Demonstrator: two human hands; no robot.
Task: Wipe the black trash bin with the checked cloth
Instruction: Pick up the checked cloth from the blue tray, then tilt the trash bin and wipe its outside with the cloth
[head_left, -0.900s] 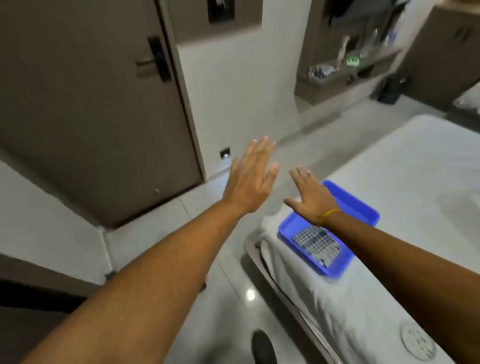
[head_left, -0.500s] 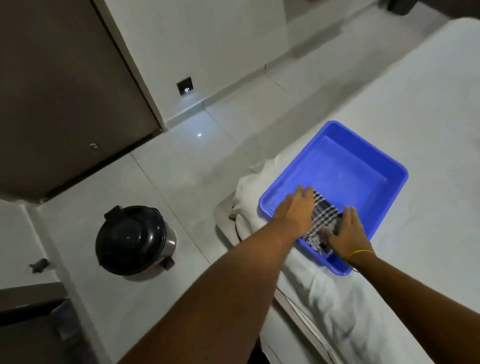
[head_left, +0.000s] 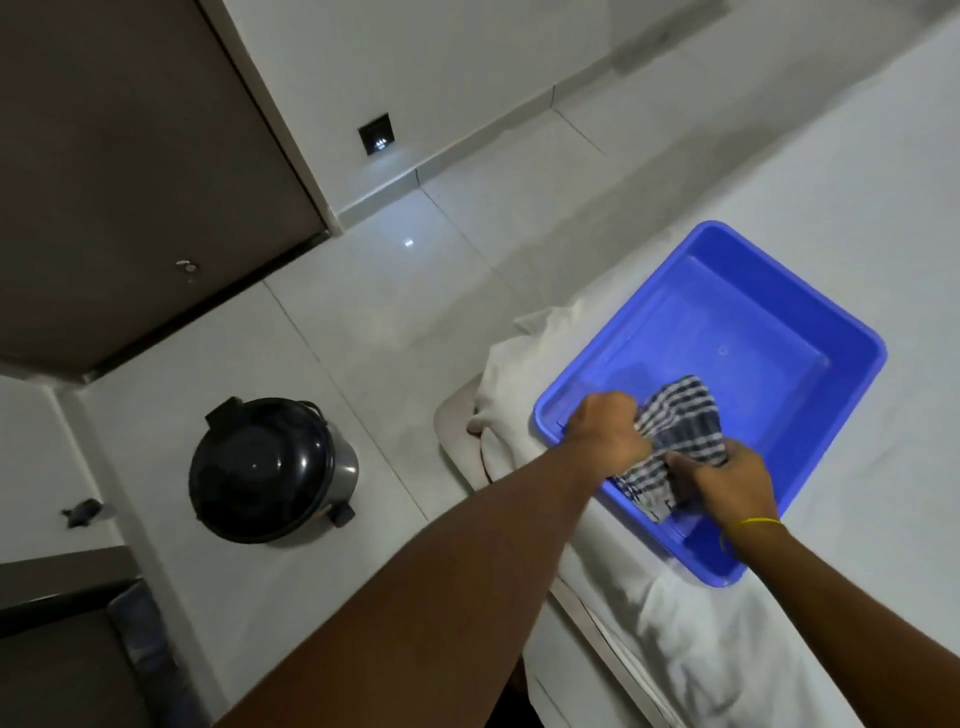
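Note:
The checked cloth (head_left: 680, 421), black and white, is bunched over the near corner of a blue plastic tray (head_left: 748, 291). My left hand (head_left: 608, 431) grips its left edge and my right hand (head_left: 727, 483) grips its lower part, so both hold it just above the tray floor. The black trash bin (head_left: 265, 467), round with a shiny domed lid and a foot pedal, stands on the tiled floor to the left, well apart from both hands.
The tray rests on the corner of a bed (head_left: 857, 171) with a white sheet. A dark brown door (head_left: 130, 171) and a white wall with a small lit socket (head_left: 377, 140) lie beyond. A small dark object (head_left: 83, 512) sits on the floor at far left.
My view dropped from the room to the bed corner and floor. Both hands went from spread in the air down into the tray, closed on the cloth and lifted it.

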